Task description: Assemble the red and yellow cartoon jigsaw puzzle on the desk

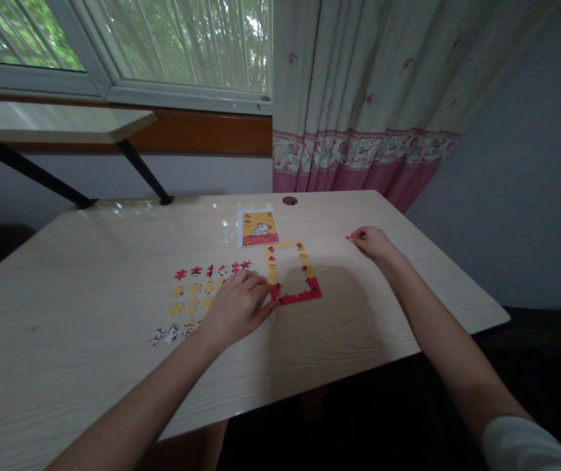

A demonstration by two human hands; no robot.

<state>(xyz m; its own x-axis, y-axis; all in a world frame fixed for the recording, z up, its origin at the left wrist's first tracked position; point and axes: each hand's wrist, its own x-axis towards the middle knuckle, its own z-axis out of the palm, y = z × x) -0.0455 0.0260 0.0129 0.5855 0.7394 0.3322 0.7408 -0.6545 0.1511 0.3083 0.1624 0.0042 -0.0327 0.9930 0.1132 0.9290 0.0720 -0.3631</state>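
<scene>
Left of the unfilled puzzle border (314, 286), loose pieces (192, 306) lie unplaced; the left hand (241, 302) touches its corner, grip unclear; rightward, the right hand (374, 242) pinches a red piece (347, 237).

From one puzzle frame (313, 288) as the clock's centre: one picture card (259, 227) at eleven, one desk hole (290, 201) at twelve, one curtain (359, 85) at one, one right hand (371, 242) with one red piece (348, 237) at two, one left hand (242, 302) at eight. Around nine, four rows of puzzle pieces (210, 270), six in the farthest, the others partly hidden. At ten, one shelf (54, 123) on two black legs (145, 171).
</scene>
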